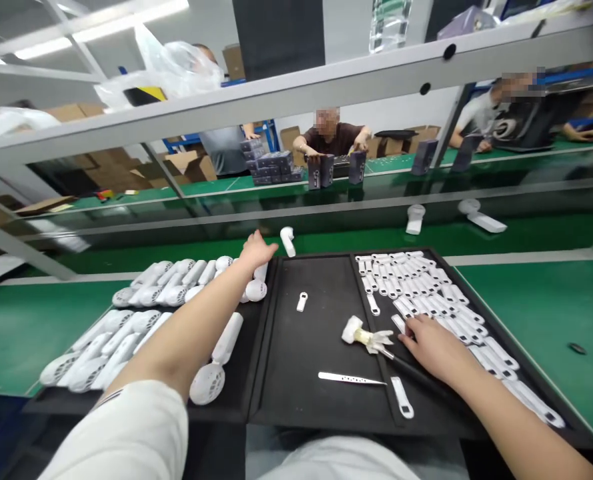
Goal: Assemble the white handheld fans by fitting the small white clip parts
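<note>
A green bench (pixel 541 313) carries a black divided tray (pixel 321 340). A small dark disc (pixel 577 348) lies on the bench, right of the tray.

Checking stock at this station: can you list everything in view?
handheld fans: many, white, in rows left of the tray's middle
small plastic parts: many, white, in rows in the tray's right section
white piece: one, white, just beyond the left hand
tweezers: one, silver, on the tray
black-handled tool: one, black and white, by the right hand
black tray: one, black, on the bench
green bench: one, green, under the tray
co-workers: at least three, beyond the shelf
dark boxes: many, dark, stacked on the far bench
left hand: one, open, reaching past the fans
right hand: one, resting over the small parts
</note>
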Motion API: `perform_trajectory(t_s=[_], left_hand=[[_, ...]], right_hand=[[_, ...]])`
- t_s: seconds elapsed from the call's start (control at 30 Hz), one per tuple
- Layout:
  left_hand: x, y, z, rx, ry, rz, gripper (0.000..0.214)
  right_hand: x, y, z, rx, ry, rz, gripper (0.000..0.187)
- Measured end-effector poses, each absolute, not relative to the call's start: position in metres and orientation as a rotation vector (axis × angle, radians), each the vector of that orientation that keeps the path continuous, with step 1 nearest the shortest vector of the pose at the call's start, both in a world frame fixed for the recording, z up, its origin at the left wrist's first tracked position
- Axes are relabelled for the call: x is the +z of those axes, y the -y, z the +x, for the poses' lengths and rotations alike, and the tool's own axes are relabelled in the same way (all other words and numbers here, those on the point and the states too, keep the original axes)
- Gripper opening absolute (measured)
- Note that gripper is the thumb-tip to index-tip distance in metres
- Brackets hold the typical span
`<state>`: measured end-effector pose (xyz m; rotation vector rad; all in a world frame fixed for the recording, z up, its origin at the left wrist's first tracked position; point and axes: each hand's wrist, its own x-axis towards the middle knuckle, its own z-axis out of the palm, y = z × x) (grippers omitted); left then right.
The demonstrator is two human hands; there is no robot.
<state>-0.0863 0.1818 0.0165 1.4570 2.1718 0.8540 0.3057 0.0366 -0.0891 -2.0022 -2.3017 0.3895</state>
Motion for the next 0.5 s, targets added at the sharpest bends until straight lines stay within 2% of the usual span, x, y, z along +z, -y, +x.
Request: perform_trajectory(t_s=[0.07,0.13,0.27,0.4,0.5], left_hand=[[0.004,-0.156,-0.099,0.675,-2.324,1.526,0.067],[-0.015,-0.127,-0.106,0.51,-2.415,1.585,0.074],[-0.037,-0.087,-0.111,0.338,-2.466,1.72,0.066],[-0.016,-0.072,-0.113,0.433,-2.425,1.798,0.062],[0.011,-0.063,-0.117,0.667,-2.425,1.75,0.071]], right_hand=[[-0.091,-0.034,0.309,0.425,2.246,-2.047,0.014],[-0.094,-0.033,0.31,0.448,2.172,-2.105,0.021],[-0.098,-0.033,0.31,0.486,2.111,-2.16,0.03],[-0.102,-0.032,0.319,0.465,2.043,-2.134,0.036],[-0.111,-0.025,0.331,0.42,1.944,-1.927,0.042]])
